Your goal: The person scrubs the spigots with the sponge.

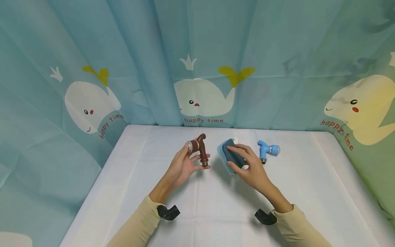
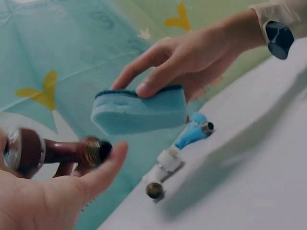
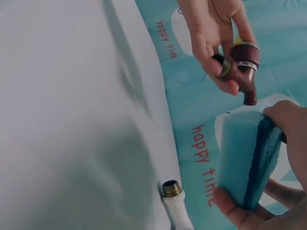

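Note:
A brown faucet (image 1: 202,150) with a silvery ring and a threaded brass end is held in my left hand (image 1: 182,168), the fingers and thumb about its knob and threaded end. My right hand (image 1: 251,169) grips a sponge (image 1: 236,157), light blue on one side and dark blue on the other, in the air to the right of the faucet. In the left wrist view a gap separates the sponge (image 2: 139,112) from the brown faucet (image 2: 62,151). Beyond the right hand lies a blue faucet (image 1: 265,150) on the table.
A white faucet (image 2: 165,167) lies beside the blue one, mostly hidden behind the right hand in the head view. The white table (image 1: 197,219) has curtains (image 1: 142,68) with whale prints along its back and sides.

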Available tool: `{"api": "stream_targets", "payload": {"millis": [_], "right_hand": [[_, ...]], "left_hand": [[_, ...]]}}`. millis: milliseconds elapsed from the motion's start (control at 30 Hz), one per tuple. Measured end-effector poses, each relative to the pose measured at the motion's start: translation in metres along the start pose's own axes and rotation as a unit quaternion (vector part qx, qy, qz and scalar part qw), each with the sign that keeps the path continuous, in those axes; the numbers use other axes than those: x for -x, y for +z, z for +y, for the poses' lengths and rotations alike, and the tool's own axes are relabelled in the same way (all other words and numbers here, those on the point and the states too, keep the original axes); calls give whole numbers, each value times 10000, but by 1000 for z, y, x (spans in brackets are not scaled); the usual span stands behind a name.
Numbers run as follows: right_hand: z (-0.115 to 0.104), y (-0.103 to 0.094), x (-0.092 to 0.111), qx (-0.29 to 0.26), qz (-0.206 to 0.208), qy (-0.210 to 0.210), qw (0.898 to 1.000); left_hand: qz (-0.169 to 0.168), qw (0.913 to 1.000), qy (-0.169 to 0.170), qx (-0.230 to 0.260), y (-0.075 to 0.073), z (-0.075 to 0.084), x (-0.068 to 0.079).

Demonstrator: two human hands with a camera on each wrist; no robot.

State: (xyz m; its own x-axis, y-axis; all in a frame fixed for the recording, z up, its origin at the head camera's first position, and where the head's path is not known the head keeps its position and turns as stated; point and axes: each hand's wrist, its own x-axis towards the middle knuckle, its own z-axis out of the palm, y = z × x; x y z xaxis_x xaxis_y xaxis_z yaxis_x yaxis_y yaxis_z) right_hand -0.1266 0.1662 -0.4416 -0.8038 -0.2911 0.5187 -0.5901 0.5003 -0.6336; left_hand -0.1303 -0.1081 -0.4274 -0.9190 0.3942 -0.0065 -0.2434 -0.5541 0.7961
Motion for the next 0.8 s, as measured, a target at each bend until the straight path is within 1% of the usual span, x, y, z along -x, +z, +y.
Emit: {"api": "stream_targets", "payload": {"millis": [100, 200, 267, 367, 500, 567, 600, 633, 667, 733, 767, 800], "right_hand": [[1, -1, 1, 29, 11, 23, 10000], [1, -2, 2, 65, 2, 60, 10000], [2, -3, 2, 103, -13, 67, 9999], [3, -4, 3, 158, -12, 53, 9999], [4, -5, 4, 186, -12, 9, 9998], [4, -5, 4, 181, -13, -8, 9998], [4, -5, 5, 185, -10, -17, 9998], [4, -5, 5, 181, -8, -25, 9998], [4, -5, 5, 172, -5, -29, 9998], [4, -5, 5, 163, -3, -34, 9999], [4, -5, 6, 166, -1, -35, 9999], [4, -4, 6, 163, -1, -34, 9999]], "left_hand": [[228, 9989, -223, 350, 0, 0, 0], [229, 9974, -312, 605, 0, 1, 0], [92, 9970, -360, 681, -1, 2, 1], [-143, 9971, -417, 613, -2, 1, 3], [-253, 9976, -479, 428, -4, -1, 4], [-274, 9984, -481, 140, -6, -3, 4], [-308, 9984, -471, -105, -6, -4, 3], [-332, 9975, -442, -447, -7, -5, 3], [-336, 9950, -403, -847, -8, -5, 2], [-294, 9848, -324, -1679, -10, -6, 2], [-266, 9794, -309, -1978, -11, -7, 2], [-271, 9763, -306, -2123, -12, -7, 2]]}}
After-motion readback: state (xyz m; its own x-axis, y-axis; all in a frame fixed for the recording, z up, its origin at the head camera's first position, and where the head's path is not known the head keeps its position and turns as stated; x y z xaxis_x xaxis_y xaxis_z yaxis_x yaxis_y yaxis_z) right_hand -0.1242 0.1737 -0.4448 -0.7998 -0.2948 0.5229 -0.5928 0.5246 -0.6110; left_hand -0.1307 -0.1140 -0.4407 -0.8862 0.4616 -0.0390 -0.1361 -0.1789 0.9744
